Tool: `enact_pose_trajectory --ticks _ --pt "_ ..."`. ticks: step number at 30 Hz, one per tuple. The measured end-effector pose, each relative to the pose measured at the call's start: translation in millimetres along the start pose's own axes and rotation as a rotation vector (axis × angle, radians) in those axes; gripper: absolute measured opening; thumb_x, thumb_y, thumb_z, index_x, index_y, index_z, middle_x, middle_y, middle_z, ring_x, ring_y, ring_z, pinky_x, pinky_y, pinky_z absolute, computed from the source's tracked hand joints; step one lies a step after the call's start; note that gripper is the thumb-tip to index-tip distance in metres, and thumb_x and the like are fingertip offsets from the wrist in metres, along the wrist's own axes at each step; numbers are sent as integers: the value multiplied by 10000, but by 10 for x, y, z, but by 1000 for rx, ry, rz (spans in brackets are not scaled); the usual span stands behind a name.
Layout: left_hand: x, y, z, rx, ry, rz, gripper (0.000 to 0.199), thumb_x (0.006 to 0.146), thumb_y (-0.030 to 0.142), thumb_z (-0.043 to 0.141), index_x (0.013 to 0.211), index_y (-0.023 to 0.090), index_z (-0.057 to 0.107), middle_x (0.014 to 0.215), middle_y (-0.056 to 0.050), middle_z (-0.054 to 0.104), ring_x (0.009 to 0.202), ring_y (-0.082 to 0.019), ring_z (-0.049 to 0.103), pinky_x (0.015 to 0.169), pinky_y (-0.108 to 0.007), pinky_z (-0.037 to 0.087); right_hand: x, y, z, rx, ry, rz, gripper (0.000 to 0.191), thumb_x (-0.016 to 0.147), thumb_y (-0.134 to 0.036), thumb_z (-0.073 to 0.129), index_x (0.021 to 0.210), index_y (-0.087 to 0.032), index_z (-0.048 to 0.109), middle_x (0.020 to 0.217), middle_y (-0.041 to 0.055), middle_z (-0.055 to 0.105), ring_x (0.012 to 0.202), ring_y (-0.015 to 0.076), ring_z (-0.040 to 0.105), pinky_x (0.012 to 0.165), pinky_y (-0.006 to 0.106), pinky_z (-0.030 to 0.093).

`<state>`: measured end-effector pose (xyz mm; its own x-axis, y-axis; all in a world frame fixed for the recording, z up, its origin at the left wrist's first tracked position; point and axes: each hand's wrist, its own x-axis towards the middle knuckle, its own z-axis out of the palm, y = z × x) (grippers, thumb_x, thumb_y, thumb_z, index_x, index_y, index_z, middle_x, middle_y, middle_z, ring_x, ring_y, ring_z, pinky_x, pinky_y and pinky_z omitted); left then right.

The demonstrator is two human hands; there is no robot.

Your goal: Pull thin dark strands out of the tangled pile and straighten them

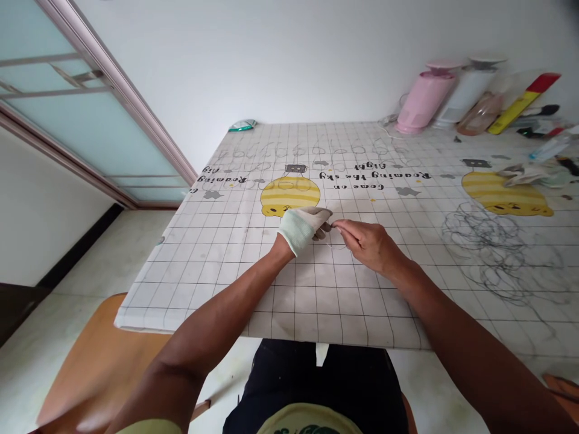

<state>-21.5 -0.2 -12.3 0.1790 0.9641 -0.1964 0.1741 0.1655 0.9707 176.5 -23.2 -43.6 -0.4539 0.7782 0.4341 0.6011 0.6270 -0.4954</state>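
Left hand: the gloved left hand [312,226] is over the middle of the surface [181,289], fingers folded and pressed together, seemingly pinching the strand; the glove covers the exact contact.
Right hand: the bare right hand [364,241] meets it from the right, thumb and index finger pinching the strand at the left hand's fingertips.
Strand: a thin, pale strand [330,245] is between the two hands, nearer the near edge than the tangle's far side would suggest is usual; it is too fine to trace fully.
Direction: the pinched part seems to run left to right, roughly along the near edge; the loose part bows toward that edge. Which end leads cannot be told.
Handling: probably best done with fingertips close together, light even tension, and the loose bow kept from kinking.
Tangle: a heap of dark strands [488,247] spreads toward the right of the surface, well apart from the hands.
Loops: faint rings [298,150] lie in rows toward the far edge.
Far left corner: a green-and-white packet [243,125].
Far edge, right: a pink cylinder [425,99] beside a white cylinder [468,90].
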Motion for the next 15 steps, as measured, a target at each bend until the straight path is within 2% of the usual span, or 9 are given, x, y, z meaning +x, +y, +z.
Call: enact_pose_trajectory --ticks 3,8,11,15 --pt "35 -72 22 -48 17 5 193 936 268 590 888 174 752 701 -30 685 525 -103 569 506 -231 453 -9 39 27 44 -7 -42 324 1072 -365 452 1191 -271 738 864 41 743 679 181 645 647 338 530" --pt "49 -119 32 -104 64 -6 192 934 264 570 832 174 706 717 -48 713 543 -116 604 509 -233 463 -25 53 46 71 -33 -72 320 1070 -357 450 1195 -272 733 785 23 701 623 165 600 611 325 500" --pt "42 -111 8 -77 79 -19 231 948 338 575 828 178 690 767 -52 733 542 -113 603 506 -230 460 -19 47 16 82 -42 11 305 1069 -367 455 1167 -260 724 710 5 653 588 161 580 591 317 478" --pt "8 -101 -18 20 147 15 363 987 490 531 909 182 707 845 -58 767 579 -132 648 562 -240 497 184 162 -86 176 55 212 291 1051 -403 486 1077 -238 724 647 -14 630 566 165 609 590 306 488"
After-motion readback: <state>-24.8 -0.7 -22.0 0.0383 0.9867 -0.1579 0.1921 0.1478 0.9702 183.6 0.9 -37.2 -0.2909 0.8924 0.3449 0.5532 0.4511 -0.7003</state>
